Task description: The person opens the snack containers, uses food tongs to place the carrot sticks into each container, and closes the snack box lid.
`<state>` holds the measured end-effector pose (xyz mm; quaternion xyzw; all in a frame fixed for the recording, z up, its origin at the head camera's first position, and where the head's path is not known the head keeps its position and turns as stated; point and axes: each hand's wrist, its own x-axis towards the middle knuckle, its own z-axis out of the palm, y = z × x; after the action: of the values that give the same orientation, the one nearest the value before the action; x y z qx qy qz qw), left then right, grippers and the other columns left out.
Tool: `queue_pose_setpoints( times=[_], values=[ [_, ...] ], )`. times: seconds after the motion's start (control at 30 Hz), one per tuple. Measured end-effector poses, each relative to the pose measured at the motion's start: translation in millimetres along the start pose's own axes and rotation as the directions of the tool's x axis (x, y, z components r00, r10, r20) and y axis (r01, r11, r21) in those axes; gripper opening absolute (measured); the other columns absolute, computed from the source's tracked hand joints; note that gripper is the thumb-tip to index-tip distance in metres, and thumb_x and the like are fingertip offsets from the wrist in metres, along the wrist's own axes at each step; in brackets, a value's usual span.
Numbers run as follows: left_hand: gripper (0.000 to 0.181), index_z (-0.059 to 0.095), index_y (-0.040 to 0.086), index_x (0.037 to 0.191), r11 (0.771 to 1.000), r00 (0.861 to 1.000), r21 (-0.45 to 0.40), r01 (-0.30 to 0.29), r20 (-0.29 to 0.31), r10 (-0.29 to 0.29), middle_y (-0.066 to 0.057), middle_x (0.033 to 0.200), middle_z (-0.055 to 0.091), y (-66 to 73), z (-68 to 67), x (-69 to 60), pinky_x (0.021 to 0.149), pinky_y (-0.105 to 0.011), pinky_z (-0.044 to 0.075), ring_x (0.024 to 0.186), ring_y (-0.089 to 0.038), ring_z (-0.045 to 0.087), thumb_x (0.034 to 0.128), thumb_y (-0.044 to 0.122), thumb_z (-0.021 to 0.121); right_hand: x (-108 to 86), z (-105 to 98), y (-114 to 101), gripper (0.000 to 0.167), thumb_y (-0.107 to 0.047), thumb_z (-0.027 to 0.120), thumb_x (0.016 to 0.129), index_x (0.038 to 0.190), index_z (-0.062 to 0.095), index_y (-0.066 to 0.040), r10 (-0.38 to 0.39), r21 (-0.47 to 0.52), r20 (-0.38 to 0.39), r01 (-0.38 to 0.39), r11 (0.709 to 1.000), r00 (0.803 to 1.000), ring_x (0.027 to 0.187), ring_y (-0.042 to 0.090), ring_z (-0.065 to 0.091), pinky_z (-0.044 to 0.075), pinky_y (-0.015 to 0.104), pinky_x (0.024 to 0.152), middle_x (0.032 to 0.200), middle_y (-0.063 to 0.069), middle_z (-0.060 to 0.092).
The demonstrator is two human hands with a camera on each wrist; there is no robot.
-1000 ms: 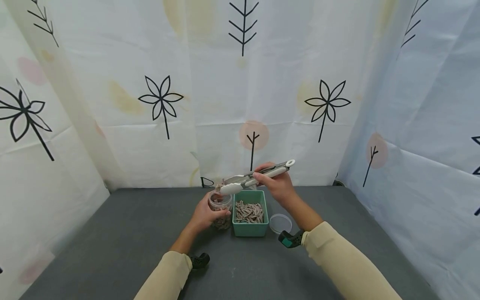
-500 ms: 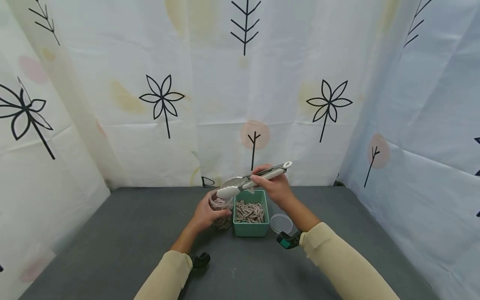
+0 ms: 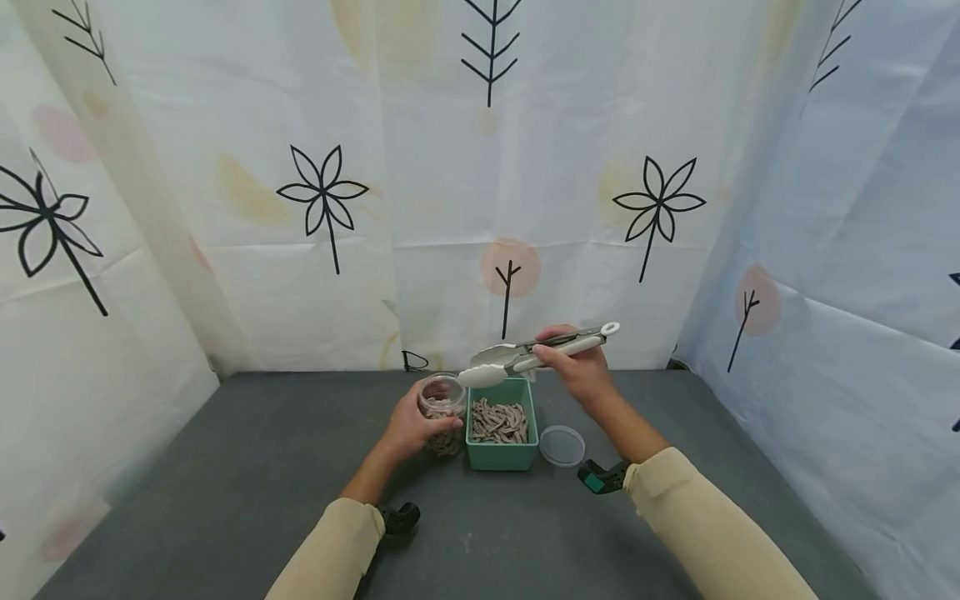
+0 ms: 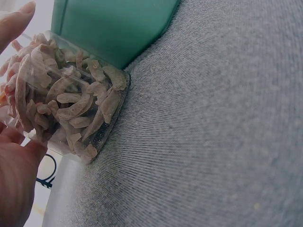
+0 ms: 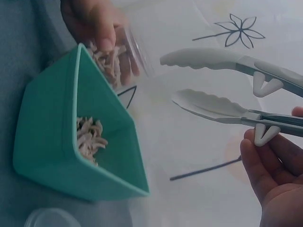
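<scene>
In the head view my left hand [image 3: 407,427] holds a clear jar [image 4: 61,94] upright on the table, thumb and fingers on opposite sides. Pale brown, curved dried pieces [image 4: 75,106] fill much of it. My right hand [image 3: 576,373] grips white and grey tongs [image 3: 543,353] above the green box [image 3: 501,457], just right of the jar. Seen from the right wrist, the tong tips [image 5: 208,101] are spread, with nothing between them. More of the same dried pieces [image 3: 498,422] lie inside the box, which stands close beside the jar.
A clear round lid [image 3: 562,446] lies flat on the dark grey table [image 3: 300,483], right of the box. Behind the table hangs a white patterned curtain [image 3: 442,167], with further curtain at both sides.
The tongs held a bit of dried material over the jar, then dipped to its mouth and let it go. Now they have moved right, tips bare. The left hand stays on the jar.
</scene>
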<state>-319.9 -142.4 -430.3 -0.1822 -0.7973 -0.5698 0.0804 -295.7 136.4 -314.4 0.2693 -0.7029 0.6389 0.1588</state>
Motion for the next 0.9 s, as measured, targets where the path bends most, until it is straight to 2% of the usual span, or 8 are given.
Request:
queue_pose_setpoints(
  times=[0.13,0.2,0.3,0.4,0.47,0.67,0.8,0.9],
  values=[
    [0.077,0.044,0.003,0.140,1.000,1.000,0.010,0.004,-0.009,-0.004,-0.020,0.134,0.055,-19.3,1.4,5.8,0.092,-0.042,0.046,0.117,-0.029,0.055,0.0760,0.012,0.085,-3.7,-9.0,2.2,0.022,0.008,0.064,0.089,0.108,0.059,0.019,0.038,-0.043,-0.010,-0.039,0.998,0.999,0.075,0.004,0.060,0.049,0.022,0.070,0.099,0.021,0.061],
    [0.077,0.044,0.005,0.139,1.000,1.000,0.021,0.000,-0.012,0.000,-0.019,0.133,0.055,-23.2,1.2,6.8,0.091,-0.041,0.047,0.116,-0.028,0.055,0.0757,0.015,0.086,-5.5,-12.6,4.9,0.022,0.007,0.065,0.089,0.108,0.059,0.017,0.059,-0.063,-0.007,-0.059,0.996,0.998,0.075,0.005,0.059,0.049,0.023,0.070,0.097,0.017,0.062],
    [0.077,0.044,0.005,0.140,1.000,1.000,0.009,0.000,-0.011,0.000,-0.019,0.133,0.055,-24.7,0.8,7.4,0.091,-0.041,0.047,0.116,-0.028,0.055,0.0757,0.014,0.086,-8.2,-16.5,9.9,0.024,0.006,0.065,0.089,0.109,0.059,0.017,0.087,-0.083,0.015,-0.085,0.993,0.996,0.077,0.006,0.060,0.049,0.024,0.071,0.100,0.021,0.061],
    [0.078,0.044,0.004,0.141,1.000,1.000,-0.005,0.013,-0.011,-0.013,-0.019,0.134,0.055,-21.2,0.9,6.7,0.093,-0.043,0.045,0.117,-0.028,0.055,0.0752,0.011,0.085,-11.3,-19.1,18.2,0.026,0.005,0.066,0.088,0.110,0.058,0.016,0.100,-0.101,0.051,-0.095,0.990,0.994,0.081,0.007,0.060,0.048,0.023,0.073,0.106,0.030,0.057],
    [0.077,0.044,0.000,0.140,1.000,1.000,-0.003,0.008,-0.011,-0.008,-0.021,0.133,0.055,-12.5,0.6,3.9,0.093,-0.045,0.045,0.117,-0.030,0.055,0.0753,0.008,0.085,-13.4,-20.6,26.4,0.026,0.005,0.066,0.088,0.111,0.058,0.015,0.100,-0.108,0.071,-0.092,0.990,0.993,0.083,0.008,0.059,0.048,0.023,0.073,0.110,0.034,0.055],
    [0.074,0.042,-0.005,0.139,1.000,1.000,0.011,0.010,0.017,-0.010,-0.020,0.132,0.055,14.2,-1.9,-4.9,0.092,-0.041,0.046,0.117,-0.031,0.055,0.0774,0.006,0.082,-16.5,-24.9,64.1,0.028,0.006,0.068,0.087,0.112,0.059,0.011,0.091,-0.121,0.099,-0.079,0.989,0.991,0.079,0.010,0.057,0.047,0.025,0.068,0.108,0.033,0.055],
    [0.074,0.042,-0.006,0.139,1.000,1.000,0.006,-0.004,0.015,0.004,-0.024,0.133,0.054,13.4,-1.4,-5.1,0.091,-0.042,0.046,0.117,-0.033,0.055,0.0777,0.004,0.082,-19.7,-22.6,76.6,0.032,0.003,0.070,0.087,0.115,0.057,0.011,0.107,-0.121,0.131,-0.091,0.988,0.986,0.078,0.013,0.057,0.047,0.027,0.067,0.108,0.030,0.055],
    [0.076,0.042,-0.005,0.140,1.000,1.000,0.000,-0.006,0.000,0.006,-0.023,0.133,0.054,-0.3,0.4,-0.8,0.092,-0.044,0.045,0.117,-0.033,0.054,0.0764,0.005,0.083,-22.6,-19.4,82.1,0.037,0.000,0.072,0.086,0.117,0.056,0.011,0.136,-0.127,0.153,-0.117,0.985,0.979,0.074,0.014,0.056,0.047,0.028,0.066,0.104,0.029,0.057]
  ],
)
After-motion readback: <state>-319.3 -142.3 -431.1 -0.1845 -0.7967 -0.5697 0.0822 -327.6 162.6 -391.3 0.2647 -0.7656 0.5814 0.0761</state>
